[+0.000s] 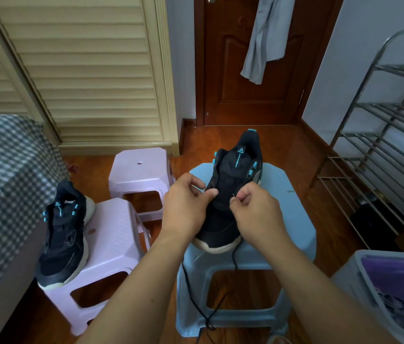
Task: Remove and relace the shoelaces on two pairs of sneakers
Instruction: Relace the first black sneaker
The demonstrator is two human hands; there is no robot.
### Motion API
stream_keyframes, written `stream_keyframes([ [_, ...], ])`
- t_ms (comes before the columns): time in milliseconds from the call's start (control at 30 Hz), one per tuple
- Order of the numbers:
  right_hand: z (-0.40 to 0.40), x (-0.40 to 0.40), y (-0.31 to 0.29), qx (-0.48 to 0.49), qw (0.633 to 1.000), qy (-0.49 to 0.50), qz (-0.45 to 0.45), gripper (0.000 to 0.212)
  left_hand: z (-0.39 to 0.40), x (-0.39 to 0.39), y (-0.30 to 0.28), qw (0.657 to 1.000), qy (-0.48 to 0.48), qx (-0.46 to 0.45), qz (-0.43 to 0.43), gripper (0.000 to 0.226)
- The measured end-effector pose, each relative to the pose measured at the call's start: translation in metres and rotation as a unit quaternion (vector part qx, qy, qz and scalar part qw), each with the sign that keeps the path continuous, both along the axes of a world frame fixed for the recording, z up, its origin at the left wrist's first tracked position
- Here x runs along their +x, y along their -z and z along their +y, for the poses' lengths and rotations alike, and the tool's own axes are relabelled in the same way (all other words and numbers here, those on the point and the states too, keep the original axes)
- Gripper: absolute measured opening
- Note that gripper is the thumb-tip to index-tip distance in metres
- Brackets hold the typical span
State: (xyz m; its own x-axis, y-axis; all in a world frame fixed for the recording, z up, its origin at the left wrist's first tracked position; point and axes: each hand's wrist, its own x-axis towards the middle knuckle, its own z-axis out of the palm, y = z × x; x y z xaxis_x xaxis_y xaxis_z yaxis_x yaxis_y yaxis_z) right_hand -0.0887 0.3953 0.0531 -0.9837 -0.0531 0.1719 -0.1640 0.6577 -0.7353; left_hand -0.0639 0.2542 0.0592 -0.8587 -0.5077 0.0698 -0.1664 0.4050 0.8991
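Note:
A black sneaker with teal eyelet loops (233, 180) lies on a light blue stool (292, 214), toe towards me. My left hand (187, 204) is curled at the shoe's left eyelet row, thumb pressed against the upper. My right hand (255, 212) pinches a thin black shoelace end at the right eyelet row. The black shoelace (196, 301) hangs from the toe area down over the stool's front to the floor. A second, matching black sneaker (63, 234) sits laced on a lilac stool (114, 239) to the left.
Another lilac stool (141, 167) stands behind the first. A checked bed cover (5, 175) fills the left edge. A metal shoe rack (379, 150) stands at the right, a grey bin with purple cloth (394, 289) at the lower right. A brown door (250, 70) is ahead.

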Motion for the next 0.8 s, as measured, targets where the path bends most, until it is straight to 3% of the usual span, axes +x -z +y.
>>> stream_keyframes([
  [100, 0.0, 0.001, 0.001, -0.001, 1.0, -0.001, 0.001, 0.017, -0.003, -0.003, -0.001, 0.999, 0.03, 0.034, -0.016, 0.023],
  [200, 0.002, 0.002, 0.001, -0.006, 1.0, -0.005, -0.005, 0.016, -0.001, -0.001, -0.003, 0.999, 0.024, 0.011, -0.036, 0.026],
  [467, 0.003, 0.001, 0.0, -0.017, 1.0, -0.011, -0.006, 0.014, 0.009, 0.013, -0.012, 0.977, 0.013, -0.21, -0.043, 0.014],
  [567, 0.002, 0.001, 0.0, -0.021, 1.0, -0.009, -0.007, 0.015, 0.001, 0.011, -0.01, 0.987, 0.003, -0.152, -0.045, 0.011],
  [733, 0.004, 0.002, 0.0, -0.031, 0.999, -0.015, -0.008, 0.014, -0.007, -0.002, -0.004, 0.998, 0.003, 0.021, -0.051, 0.018],
  [800, 0.005, 0.002, 0.001, -0.036, 0.999, -0.02, -0.01, 0.014, -0.004, -0.006, -0.002, 0.999, 0.006, 0.023, -0.034, 0.018],
])
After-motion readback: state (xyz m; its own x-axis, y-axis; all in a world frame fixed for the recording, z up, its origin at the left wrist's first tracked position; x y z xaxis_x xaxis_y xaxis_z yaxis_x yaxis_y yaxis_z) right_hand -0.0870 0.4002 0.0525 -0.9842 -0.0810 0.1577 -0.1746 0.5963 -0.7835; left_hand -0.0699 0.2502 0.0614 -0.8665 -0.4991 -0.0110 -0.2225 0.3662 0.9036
